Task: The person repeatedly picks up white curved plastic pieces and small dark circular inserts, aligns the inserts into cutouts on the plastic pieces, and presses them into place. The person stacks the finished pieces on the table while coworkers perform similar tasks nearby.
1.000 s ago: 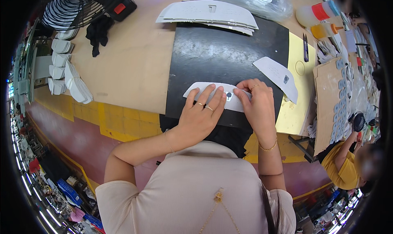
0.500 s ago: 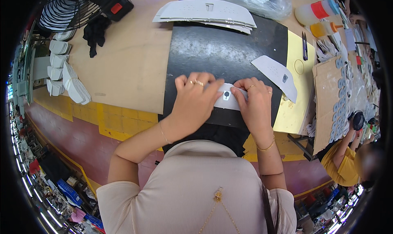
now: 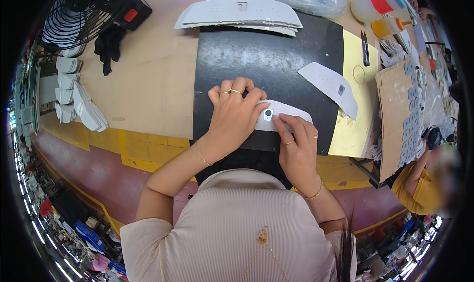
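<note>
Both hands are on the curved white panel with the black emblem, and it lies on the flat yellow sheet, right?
Wrong surface: the head view shows the curved white panel, left hand and right hand on it, lying on the smooth black mat, not the yellow sheet.

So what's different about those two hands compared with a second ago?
The left hand, flat with fingers spread before, is now curled at the white piece's left end. The right hand has shifted toward the person, uncovering the piece's right end. The stack and other white piece stayed put on the black mat.
</note>
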Motion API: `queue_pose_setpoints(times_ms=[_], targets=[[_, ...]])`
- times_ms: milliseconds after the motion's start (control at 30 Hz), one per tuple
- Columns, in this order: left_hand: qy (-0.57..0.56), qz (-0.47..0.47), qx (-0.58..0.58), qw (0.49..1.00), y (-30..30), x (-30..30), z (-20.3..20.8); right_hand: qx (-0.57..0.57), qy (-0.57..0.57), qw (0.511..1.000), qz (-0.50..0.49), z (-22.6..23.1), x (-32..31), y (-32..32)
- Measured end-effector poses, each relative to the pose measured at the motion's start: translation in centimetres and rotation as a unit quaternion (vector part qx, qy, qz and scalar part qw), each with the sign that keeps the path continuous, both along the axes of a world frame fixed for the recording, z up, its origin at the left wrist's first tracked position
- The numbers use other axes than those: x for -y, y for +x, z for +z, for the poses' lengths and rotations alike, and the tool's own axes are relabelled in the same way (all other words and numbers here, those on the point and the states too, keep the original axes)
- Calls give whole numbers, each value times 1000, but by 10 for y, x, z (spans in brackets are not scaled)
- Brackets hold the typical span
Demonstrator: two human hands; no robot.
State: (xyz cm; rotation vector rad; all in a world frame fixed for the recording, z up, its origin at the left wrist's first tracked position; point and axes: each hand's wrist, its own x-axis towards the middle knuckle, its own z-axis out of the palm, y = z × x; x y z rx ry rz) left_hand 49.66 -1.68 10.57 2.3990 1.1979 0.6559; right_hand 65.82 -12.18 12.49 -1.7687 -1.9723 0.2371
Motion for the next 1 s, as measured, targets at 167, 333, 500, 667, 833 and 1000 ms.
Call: queue_pose_setpoints(times_ms=[167, 333, 500, 667, 833, 1000], targets=[[35, -7, -30, 999, 3, 2, 1, 40, 7, 999, 22, 5, -2, 0], [50, 4, -47, 998, 4, 6, -2, 41, 1, 999, 30, 7, -4, 2], [62, -35, -29, 997, -11, 9, -1, 15, -13, 1000, 19, 4, -4, 3], [56, -145, -18, 988, -29, 20, 5, 28, -8, 999, 22, 5, -13, 1], [143, -161, -136, 967, -27, 32, 7, 47, -12, 998, 35, 7, -17, 1], [107, -188, -195, 957, -27, 35, 25, 31, -53, 997, 41, 13, -7, 5]])
